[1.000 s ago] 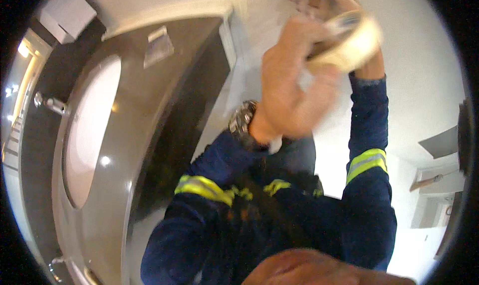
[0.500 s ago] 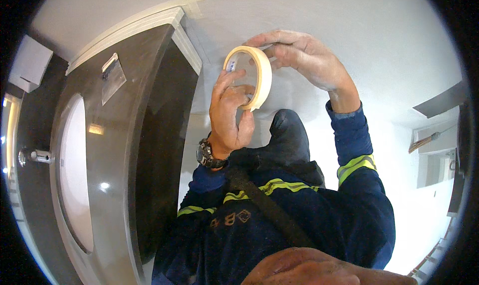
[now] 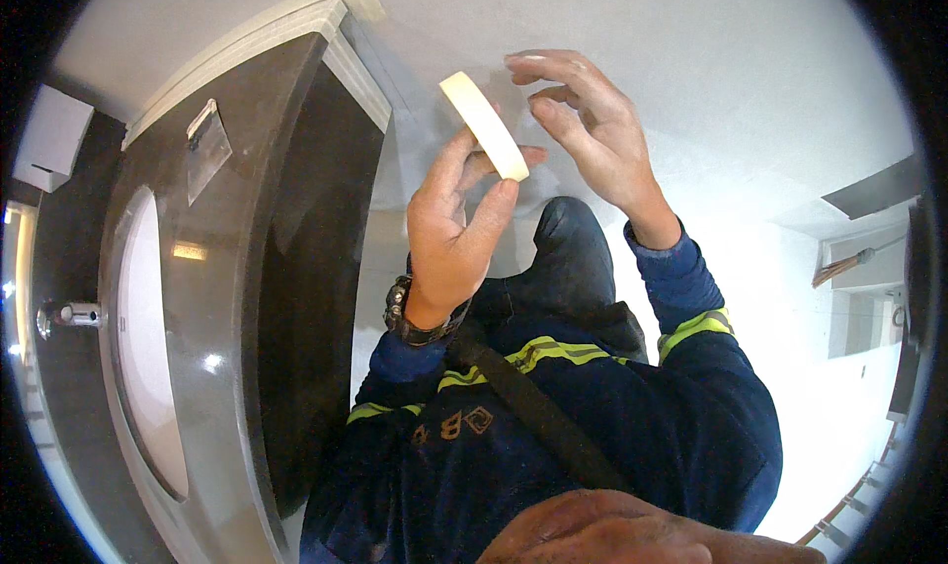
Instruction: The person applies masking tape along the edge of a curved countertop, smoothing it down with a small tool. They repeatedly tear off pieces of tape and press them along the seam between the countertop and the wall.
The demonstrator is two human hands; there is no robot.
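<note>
A dark door (image 3: 227, 297) stands left of the grip. The left hand (image 3: 456, 230) pinches a roll of masking tape (image 3: 484, 124) between thumb and fingers. Beside it, the right hand (image 3: 592, 134) hangs open, empty, fingertips near the roll. Best hold the roll steady while feeling for the tape's free end.

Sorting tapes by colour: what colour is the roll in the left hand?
Pale cream roll of tape, pinched by the left hand; head view.
</note>
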